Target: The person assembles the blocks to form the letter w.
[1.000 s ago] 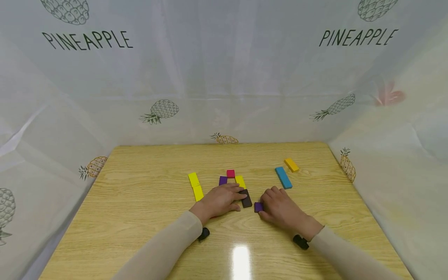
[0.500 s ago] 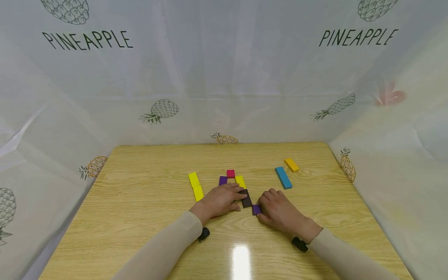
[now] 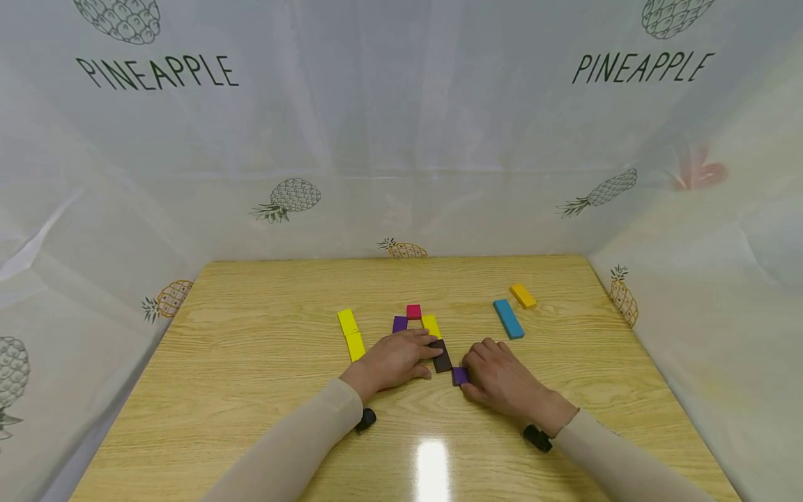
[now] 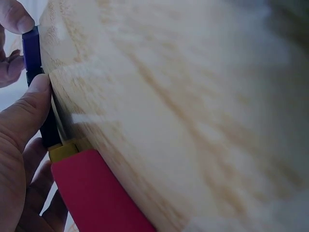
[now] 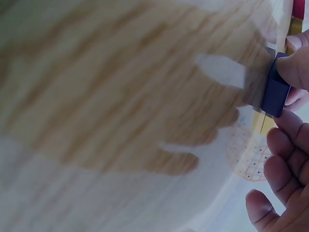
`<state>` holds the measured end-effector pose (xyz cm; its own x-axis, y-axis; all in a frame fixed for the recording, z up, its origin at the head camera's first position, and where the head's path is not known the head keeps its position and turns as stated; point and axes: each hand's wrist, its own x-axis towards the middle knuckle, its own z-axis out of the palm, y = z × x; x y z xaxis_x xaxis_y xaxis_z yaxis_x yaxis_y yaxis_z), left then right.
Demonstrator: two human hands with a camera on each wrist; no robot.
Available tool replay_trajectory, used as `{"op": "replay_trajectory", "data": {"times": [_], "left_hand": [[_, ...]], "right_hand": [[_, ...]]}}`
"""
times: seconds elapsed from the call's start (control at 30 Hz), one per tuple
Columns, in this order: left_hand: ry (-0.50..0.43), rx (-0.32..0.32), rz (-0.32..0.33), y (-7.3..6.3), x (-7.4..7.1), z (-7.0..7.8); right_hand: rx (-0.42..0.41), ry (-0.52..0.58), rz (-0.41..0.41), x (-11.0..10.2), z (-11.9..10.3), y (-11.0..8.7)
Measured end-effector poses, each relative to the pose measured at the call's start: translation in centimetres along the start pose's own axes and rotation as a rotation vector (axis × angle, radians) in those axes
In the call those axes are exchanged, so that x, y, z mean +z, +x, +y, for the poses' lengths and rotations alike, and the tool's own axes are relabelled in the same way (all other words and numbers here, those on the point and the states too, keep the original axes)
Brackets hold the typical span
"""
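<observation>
My right hand [image 3: 502, 376] pinches a small purple block [image 3: 460, 376] between thumb and fingers. The block lies at the near end of a black block [image 3: 442, 359]. My left hand [image 3: 394, 359] rests palm down with fingers spread, its fingertips on the black block and by a yellow block [image 3: 431, 324] behind it. A second purple block [image 3: 400, 323] and a red block [image 3: 414, 312] sit just beyond the left fingers. In the left wrist view a red block [image 4: 99, 193] stands close to the camera. The left palm hides part of the group.
Two yellow blocks [image 3: 351, 335] lie end to end left of the left hand. Behind the right hand are a blue block [image 3: 508, 318] and an orange block [image 3: 523, 295]. A pineapple-print sheet [image 3: 401, 139] surrounds the wooden table [image 3: 263, 300].
My right hand has slid the small purple block left and slightly nearer, up to the black block's near corner, and has since held still. My left hand has stayed in place.
</observation>
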<state>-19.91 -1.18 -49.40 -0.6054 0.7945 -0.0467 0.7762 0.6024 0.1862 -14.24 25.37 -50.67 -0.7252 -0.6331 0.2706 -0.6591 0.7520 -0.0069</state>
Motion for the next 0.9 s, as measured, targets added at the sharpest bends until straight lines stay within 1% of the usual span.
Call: {"op": "replay_trajectory", "data": {"times": [0.33,0.47,0.6,0.7,0.83,0.9], "left_hand": [[-0.008,-0.001,0.001,0.0,0.0,0.0],[-0.013,-0.001,0.003,0.0,-0.1,0.0],[-0.008,-0.004,0.003,0.0,0.0,0.0],[-0.004,-0.006,0.003,0.0,0.0,0.0],[-0.004,-0.003,0.003,0.0,0.1,0.0],[-0.005,-0.001,0.002,-0.1,0.1,0.0]], "right_hand": [[-0.009,0.004,0.038,0.2,0.1,-0.1],[0.008,0.025,0.004,-0.1,0.1,-0.1],[0.053,0.062,-0.028,-0.7,0.4,-0.1],[0.082,0.072,-0.006,-0.9,1.1,-0.1],[0.114,0.056,0.062,-1.2,2.5,-0.3],[0.145,0.040,0.081,-1.3,3.4,-0.5]]}}
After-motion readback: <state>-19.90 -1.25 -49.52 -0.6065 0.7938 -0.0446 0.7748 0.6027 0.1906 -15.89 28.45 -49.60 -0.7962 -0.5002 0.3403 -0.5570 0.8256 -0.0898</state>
